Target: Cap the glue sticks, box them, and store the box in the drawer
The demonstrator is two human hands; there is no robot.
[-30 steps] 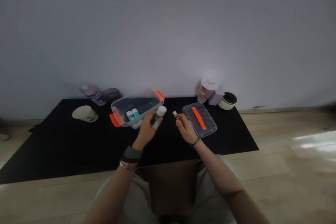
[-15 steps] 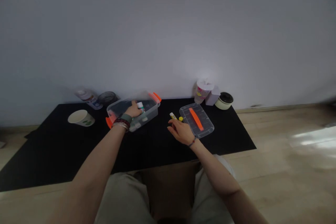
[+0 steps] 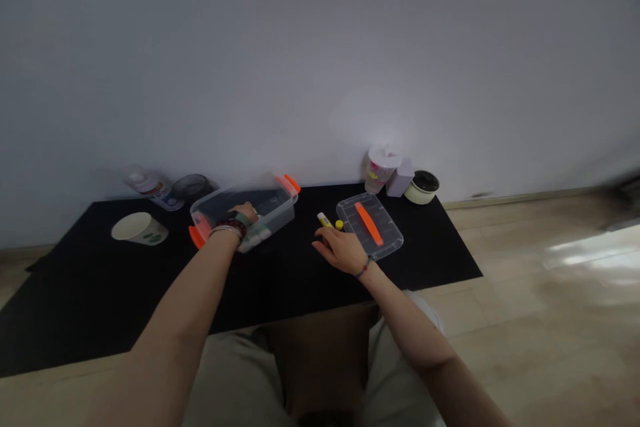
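My left hand (image 3: pixel 245 212) reaches down into a clear plastic box (image 3: pixel 280 213) with orange clips on the black mat (image 3: pixel 100 280); its fingers are hidden among the things inside. My right hand (image 3: pixel 340 248) rests on the mat, fingers loosely spread, holding nothing. Just beyond its fingertips lie a small white and yellow stick (image 3: pixel 324 219) and a yellow cap (image 3: pixel 339 225). The box's clear lid (image 3: pixel 390 240) with an orange handle lies flat to the right of that hand.
A paper cup (image 3: pixel 137 227) stands at the left. A plastic bottle (image 3: pixel 150 187) and a dark round lid (image 3: pixel 190 185) lie behind the box. At the back right are a white cup (image 3: pixel 379 168), a small lilac box (image 3: pixel 400 181) and a cream pot (image 3: pixel 421 187). Wooden floor surrounds the mat.
My left hand carried a white-capped stick into the clear box and now sits lower inside it. My right hand set the small yellow stick down on the mat and let go.
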